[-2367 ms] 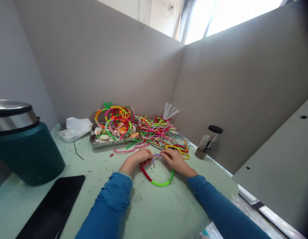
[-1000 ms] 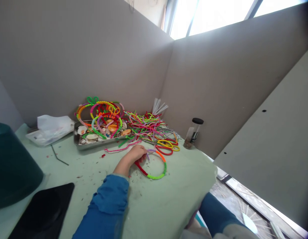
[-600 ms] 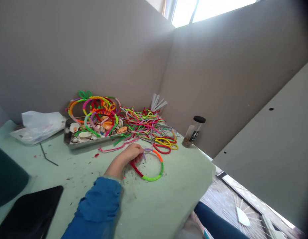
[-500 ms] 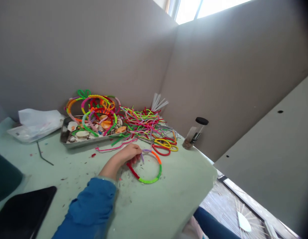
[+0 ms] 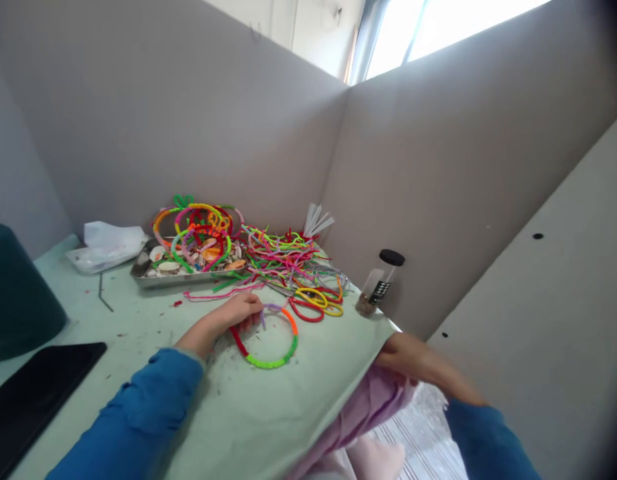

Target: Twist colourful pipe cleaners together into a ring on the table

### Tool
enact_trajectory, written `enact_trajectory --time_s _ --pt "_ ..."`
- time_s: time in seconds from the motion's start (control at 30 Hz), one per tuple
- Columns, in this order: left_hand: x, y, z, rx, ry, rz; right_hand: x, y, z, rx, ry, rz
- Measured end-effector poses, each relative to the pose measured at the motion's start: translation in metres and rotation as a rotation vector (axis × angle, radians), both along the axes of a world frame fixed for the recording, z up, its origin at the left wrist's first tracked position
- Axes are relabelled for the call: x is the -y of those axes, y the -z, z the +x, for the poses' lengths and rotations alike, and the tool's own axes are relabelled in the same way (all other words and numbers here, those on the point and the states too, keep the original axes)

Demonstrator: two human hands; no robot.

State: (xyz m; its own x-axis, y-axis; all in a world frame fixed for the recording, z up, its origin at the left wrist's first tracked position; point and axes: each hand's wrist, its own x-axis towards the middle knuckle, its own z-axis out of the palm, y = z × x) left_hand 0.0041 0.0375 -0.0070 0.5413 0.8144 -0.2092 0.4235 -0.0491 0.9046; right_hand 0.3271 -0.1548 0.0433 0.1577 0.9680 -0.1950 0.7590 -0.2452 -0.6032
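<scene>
A pipe-cleaner ring (image 5: 267, 365) lies on the table with red, lime, green, orange and purple sections. My left hand (image 5: 243, 311) pinches it at its upper left, where a short purple end hangs inward. Over by the table's right corner, my right hand (image 5: 406, 360) is curled down at the cloth edge, touching a bunched purple fabric (image 5: 371, 403). Its fingertips are mostly hidden, so what they grip cannot be made out. Behind the ring lie scissors with yellow and red handles (image 5: 311, 298), beside a heap of coloured pipe cleaners (image 5: 283, 250).
A metal tray (image 5: 188, 281) of shells, with several finished rings (image 5: 203, 207) on top, stands at the back. A black-lidded jar (image 5: 376, 293) is at the right edge. On the left are a dark green container (image 5: 21, 293), a black tablet-like slab (image 5: 43, 393) and a white packet (image 5: 108, 247).
My right hand has come into view at the table's right corner, by the purple fabric. The view has shifted; my left hand keeps its pinch on the ring.
</scene>
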Motion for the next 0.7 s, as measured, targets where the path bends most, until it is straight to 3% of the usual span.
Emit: enact_trajectory --time_s 0.1,0.17,0.2,0.3,0.4,0.47,0.57,0.7 --pt "-0.002 0.004 0.0 0.016 -0.014 0.008 -0.003 -0.018 0.024 -0.055 0.021 -0.109" --pt "-0.003 0.007 -0.001 0.033 -0.017 0.007 -0.003 -0.024 0.035 -0.172 -0.065 -0.069" --pt "-0.004 0.009 -0.001 0.04 -0.02 0.004 -0.005 -0.026 0.038 -0.176 -0.034 -0.011" --pt "-0.002 0.011 0.0 0.046 -0.051 0.008 -0.018 -0.034 0.043 0.001 0.21 0.224" --pt "0.004 0.009 0.0 0.05 -0.103 0.022 -0.03 -0.045 0.046 0.359 0.355 0.299" --pt "0.008 0.007 0.0 0.055 -0.127 0.033 -0.034 -0.05 0.05 0.449 0.417 0.346" --pt "0.012 0.004 0.001 0.057 -0.143 0.054 -0.041 -0.041 0.053 0.392 0.325 0.346" --pt "0.013 0.004 0.002 0.043 -0.163 0.084 -0.051 -0.001 0.053 0.479 0.165 0.1"
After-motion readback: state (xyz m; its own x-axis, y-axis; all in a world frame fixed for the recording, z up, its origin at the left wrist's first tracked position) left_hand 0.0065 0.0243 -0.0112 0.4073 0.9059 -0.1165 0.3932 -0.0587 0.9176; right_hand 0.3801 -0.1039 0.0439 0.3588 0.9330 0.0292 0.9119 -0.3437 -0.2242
